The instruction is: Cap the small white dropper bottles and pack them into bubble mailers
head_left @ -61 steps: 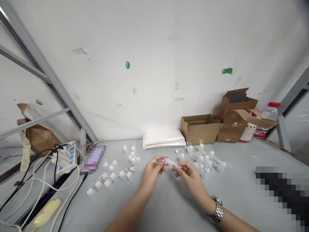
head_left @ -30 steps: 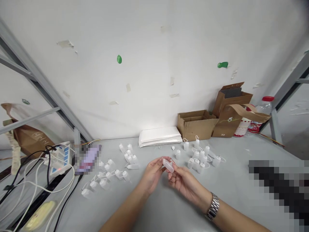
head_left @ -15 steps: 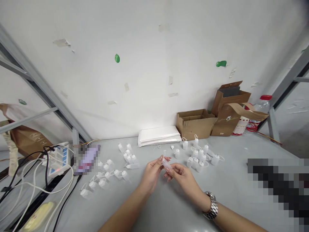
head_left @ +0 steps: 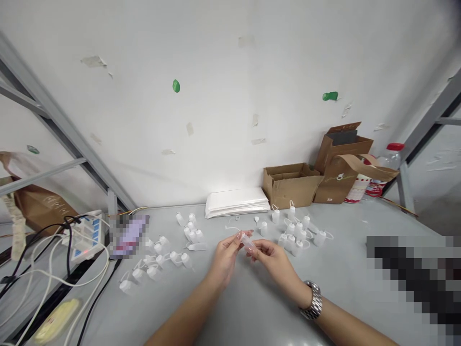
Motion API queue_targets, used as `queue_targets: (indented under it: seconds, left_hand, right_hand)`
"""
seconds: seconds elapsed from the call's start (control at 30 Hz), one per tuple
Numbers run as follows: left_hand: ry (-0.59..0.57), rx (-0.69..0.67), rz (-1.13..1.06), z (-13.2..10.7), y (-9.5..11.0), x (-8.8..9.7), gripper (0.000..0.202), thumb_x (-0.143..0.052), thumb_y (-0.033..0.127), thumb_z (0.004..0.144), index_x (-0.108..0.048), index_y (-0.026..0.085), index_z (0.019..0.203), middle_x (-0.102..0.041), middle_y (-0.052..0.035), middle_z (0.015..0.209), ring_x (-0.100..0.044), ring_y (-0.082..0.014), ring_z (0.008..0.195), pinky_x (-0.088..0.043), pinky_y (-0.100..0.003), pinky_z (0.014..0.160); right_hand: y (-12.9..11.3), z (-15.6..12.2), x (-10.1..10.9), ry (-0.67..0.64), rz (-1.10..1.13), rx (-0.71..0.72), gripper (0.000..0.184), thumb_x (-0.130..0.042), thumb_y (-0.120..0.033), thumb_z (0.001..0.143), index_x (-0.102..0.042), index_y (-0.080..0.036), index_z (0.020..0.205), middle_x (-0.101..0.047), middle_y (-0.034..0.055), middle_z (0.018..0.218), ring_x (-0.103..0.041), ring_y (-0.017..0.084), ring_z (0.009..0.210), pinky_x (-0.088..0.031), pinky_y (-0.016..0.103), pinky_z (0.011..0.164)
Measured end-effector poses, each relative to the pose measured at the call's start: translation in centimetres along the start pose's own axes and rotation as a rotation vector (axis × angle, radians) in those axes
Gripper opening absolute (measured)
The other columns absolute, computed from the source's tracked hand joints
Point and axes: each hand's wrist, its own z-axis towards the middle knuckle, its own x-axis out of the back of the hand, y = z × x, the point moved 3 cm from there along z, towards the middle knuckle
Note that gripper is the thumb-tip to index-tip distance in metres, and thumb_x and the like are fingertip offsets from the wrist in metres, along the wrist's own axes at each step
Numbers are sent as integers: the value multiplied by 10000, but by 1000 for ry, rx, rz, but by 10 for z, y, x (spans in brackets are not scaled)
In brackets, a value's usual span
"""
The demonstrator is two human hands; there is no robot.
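This looks like a workshop: left and right of the gripping hands (head_left: 224, 259), small white bottles (head_left: 153, 273) are grouped on a grey table (head_left: 245, 312). Beyond the grip are an open carton (head_left: 293, 191) and a tape-marked wall (head_left: 216, 96); well to its left, a power strip (head_left: 94, 240) and a metal frame (head_left: 61, 122).

The left hand (head_left: 225, 257) is pinching one end of a small translucent bottle (head_left: 247, 241), the right hand (head_left: 274, 261) is gripping the other; similar bottles (head_left: 319, 239) are sitting to either side of the grip, a white stack (head_left: 236, 202) is lying beyond it
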Motion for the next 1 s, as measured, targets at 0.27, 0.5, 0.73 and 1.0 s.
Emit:
queue_targets:
  seconds: [0.27, 0.5, 0.73, 1.0]
  left_hand:
    - [-130, 81, -69, 1, -2, -3, 322, -563, 380, 759, -692, 108, 875, -658, -126, 937, -557, -203, 859, -373, -331, 820]
    - [-44, 86, -95, 2, -2, 1, 269, -630, 345, 712, -699, 121, 844, -655, -121, 991, -548, -208, 936, -369, -299, 837]
    - [-71, 145, -147, 0, -3, -2, 369, -576, 413, 743, -644, 143, 985, -649, -85, 861, -552, -140, 692, -402, -276, 658]
    - [-65, 200, -169, -2, -3, -4, 274, -654, 363, 685, -659, 145, 851, -625, -65, 833, -530, -116, 653, -373, -240, 577]
  right_hand:
    - [9, 1, -1, -224, 395, -152, 308, -655, -430, 671, -626, -131, 603, -551, 5, 543, -458, 94, 516, -355, 239, 551]
    - [10, 4, -1, -119, 181, -95, 340, -661, -486, 640, -667, -158, 729, -627, 23, 660, -528, 125, 575, -408, 269, 615]
    - [13, 0, -4, -178, 173, -76, 376, -581, -516, 708, -648, -148, 677, -632, 31, 668, -518, 122, 572, -403, 262, 607]
    - [12, -3, -6, -149, 221, -57, 378, -582, -519, 703, -655, -151, 660, -619, 33, 657, -498, 123, 569, -381, 263, 601]
